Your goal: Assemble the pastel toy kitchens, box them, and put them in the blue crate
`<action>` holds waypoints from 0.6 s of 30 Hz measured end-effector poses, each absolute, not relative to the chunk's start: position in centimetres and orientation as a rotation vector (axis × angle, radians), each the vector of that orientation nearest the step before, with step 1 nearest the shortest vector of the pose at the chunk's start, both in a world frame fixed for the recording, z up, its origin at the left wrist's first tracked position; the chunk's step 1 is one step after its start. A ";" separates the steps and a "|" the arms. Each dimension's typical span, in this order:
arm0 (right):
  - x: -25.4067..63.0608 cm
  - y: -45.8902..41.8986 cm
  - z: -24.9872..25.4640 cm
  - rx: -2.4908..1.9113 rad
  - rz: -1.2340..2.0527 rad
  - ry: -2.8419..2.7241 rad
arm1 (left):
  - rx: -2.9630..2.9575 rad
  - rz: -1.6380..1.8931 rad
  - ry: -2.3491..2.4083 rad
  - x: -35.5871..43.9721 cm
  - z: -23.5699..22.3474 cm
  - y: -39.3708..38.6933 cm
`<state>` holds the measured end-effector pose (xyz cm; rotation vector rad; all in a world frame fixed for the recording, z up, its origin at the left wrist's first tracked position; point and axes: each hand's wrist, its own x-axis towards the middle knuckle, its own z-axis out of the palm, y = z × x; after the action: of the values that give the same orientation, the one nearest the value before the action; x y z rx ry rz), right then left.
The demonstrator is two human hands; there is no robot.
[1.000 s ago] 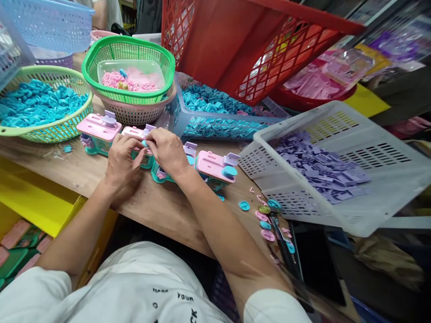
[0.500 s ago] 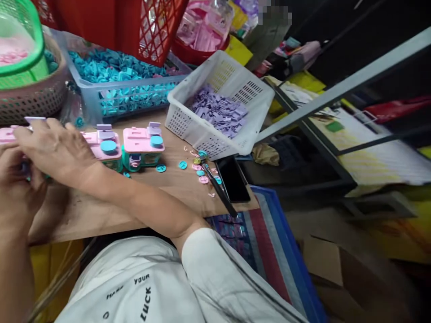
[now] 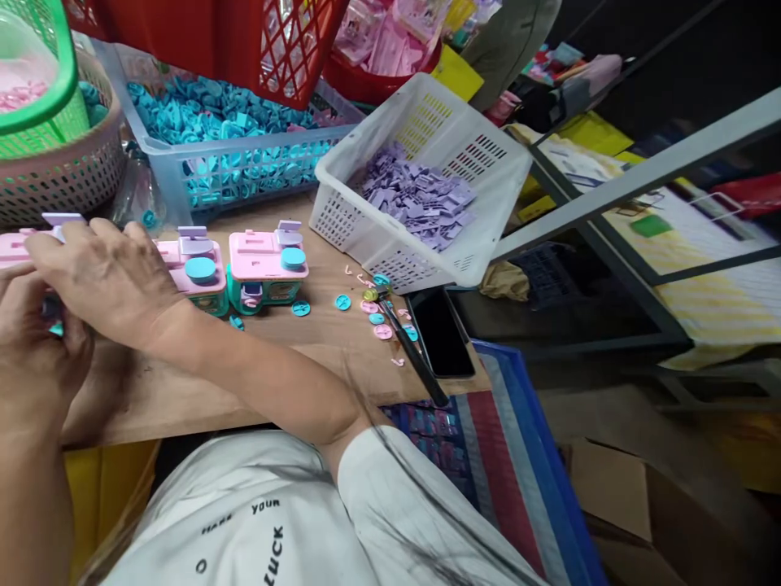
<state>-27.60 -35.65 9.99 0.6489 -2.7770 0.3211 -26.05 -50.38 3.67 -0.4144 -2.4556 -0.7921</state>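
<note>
At the left edge, my right hand (image 3: 113, 268) lies over the top of a pink-and-teal plastic toy (image 3: 15, 246), its fingers bent down onto it. Below it, my left hand (image 3: 37, 350) has its fingers curled round the toy's front, thumb close to a small dark part. Most of this toy is hidden by the hands. Along the same row to the right stand a second toy (image 3: 201, 277), partly behind my right wrist, and a third toy (image 3: 268, 264). Both have a pink top, a teal base, a raised lilac piece and a blue disc.
Loose blue discs (image 3: 342, 302), pink bits, a black-handled tool (image 3: 418, 362) and a phone (image 3: 442, 338) lie on the table's right. Behind stand a white basket (image 3: 366, 232) of lilac parts, a clear crate (image 3: 164, 155) of blue parts, and a red basket (image 3: 213, 49).
The view has swung slightly, so the baskets, phone and loose discs appear farther right. Both hands stay at the same toy, with barely any finger movement visible.
</note>
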 end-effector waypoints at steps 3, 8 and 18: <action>-27.6 -35.8 9.8 0.710 0.377 -2.726 | -0.458 -0.526 -2.421 -25.9 4.0 -50.2; -28.3 -35.5 8.7 0.712 0.496 -2.733 | -0.510 -0.547 -2.325 -26.0 3.3 -50.3; -29.2 -34.4 6.4 0.644 0.697 -2.714 | -0.262 -0.794 -2.253 -25.1 2.3 -49.9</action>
<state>-29.22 -34.44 6.41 0.6443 -2.7137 0.6968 -25.10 -49.92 2.34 -0.2622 -2.2534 -0.7945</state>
